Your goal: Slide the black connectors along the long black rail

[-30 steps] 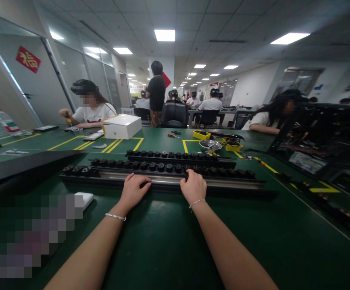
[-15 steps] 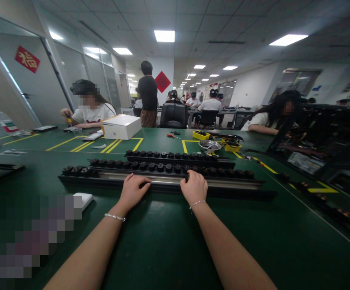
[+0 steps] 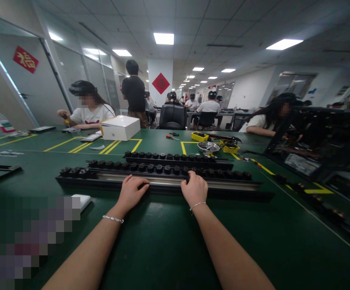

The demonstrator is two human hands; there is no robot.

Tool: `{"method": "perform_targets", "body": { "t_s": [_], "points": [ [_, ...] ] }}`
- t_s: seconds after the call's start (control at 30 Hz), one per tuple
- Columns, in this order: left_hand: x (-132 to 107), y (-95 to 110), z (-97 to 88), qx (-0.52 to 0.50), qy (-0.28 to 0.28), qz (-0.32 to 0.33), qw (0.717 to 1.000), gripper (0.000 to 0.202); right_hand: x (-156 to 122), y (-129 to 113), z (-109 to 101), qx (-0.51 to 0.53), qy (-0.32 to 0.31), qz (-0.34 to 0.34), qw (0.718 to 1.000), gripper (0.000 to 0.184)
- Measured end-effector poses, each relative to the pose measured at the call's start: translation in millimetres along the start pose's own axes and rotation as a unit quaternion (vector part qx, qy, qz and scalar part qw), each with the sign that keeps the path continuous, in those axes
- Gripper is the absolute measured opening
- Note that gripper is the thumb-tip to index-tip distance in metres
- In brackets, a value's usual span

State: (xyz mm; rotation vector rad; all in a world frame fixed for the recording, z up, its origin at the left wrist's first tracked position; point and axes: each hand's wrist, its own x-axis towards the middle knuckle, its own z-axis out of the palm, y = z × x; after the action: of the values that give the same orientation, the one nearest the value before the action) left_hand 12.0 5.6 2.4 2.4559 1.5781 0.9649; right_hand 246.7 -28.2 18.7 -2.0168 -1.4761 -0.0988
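A long black channel [image 3: 229, 186] with a shiny metallic inside lies across the table before me. Several round black socket modules [image 3: 81, 172] stand in its left end. My left hand [image 3: 131, 192] is closed over the channel, right of these modules, with the thumb along the near edge. Farther right, my right hand [image 3: 195, 189] is closed at the channel around a small black socket module [image 3: 187, 177], which the fingers mostly hide. Just behind, a second strip [image 3: 159, 168] bears a row of similar modules, and a third, shorter strip [image 3: 170, 156] lies beyond it.
A white box [image 3: 121, 128], a screwdriver [image 3: 171, 137], yellow bins [image 3: 200, 136] and a metal bowl [image 3: 208, 148] stand toward the back of the green table [image 3: 159, 249]. A black open-framed case [image 3: 302, 141] is at right. Co-workers sit across the table at left and right.
Both my hands stay nearly in place on the channel. The view has shifted slightly, and the standing person in the background has moved left.
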Motion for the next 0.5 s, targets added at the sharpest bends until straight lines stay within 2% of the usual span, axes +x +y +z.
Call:
{"method": "perform_targets", "body": {
  "t_s": [0.5],
  "points": [
    [0.8,-4.2,3.3,0.009,-0.004,0.009,1.000,0.018,1.0,3.9,2.4,0.011,0.017,-0.011,1.000,0.033]
  ]
}}
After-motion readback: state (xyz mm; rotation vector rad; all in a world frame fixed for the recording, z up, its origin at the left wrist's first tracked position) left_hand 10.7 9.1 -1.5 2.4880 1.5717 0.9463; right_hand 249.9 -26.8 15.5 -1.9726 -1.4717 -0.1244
